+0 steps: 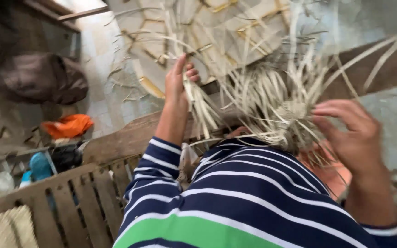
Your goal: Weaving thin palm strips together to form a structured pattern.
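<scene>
— What do you have on the head view?

— I see the left hand (pixel 178 82) raised, fingers curled around a bunch of pale flat strips (pixel 203 108) and gripping them near their upper ends. The right hand (pixel 352 133) sits at the right with fingers bent and a little apart, fingertips against the woven knot (pixel 295 115), where many strips cross and fan outward. Whether it actually pinches a strand there I cannot tell; the picture is blurred.

— So which step is that?

— I judge it as weaving in progress: the left hand keeps a bundle of loose strips gathered aside while the right works at the woven centre. The piece hangs in front of the chest, just above the striped sleeves (pixel 235 193), between the two hands.

— What does the next move call for?

— As I read it, one strip needs separating from the bundle and laying across the centre without slackening the rest. That calls for tension from the left and fine fingertip work from the right.

— Anything in the way?

— The loose ends themselves. They spray out in every direction and cross the right hand, so picking the correct one looks fiddly. Around us: a wooden slatted bench (pixel 70 197) at lower left, an orange cloth (pixel 67 126) and a brown sack (pixel 42 78) farther left, a blue object (pixel 40 165) beside the bench, and a patterned tiled floor (pixel 216 32) strewn with scraps. None of those touch the work.
</scene>
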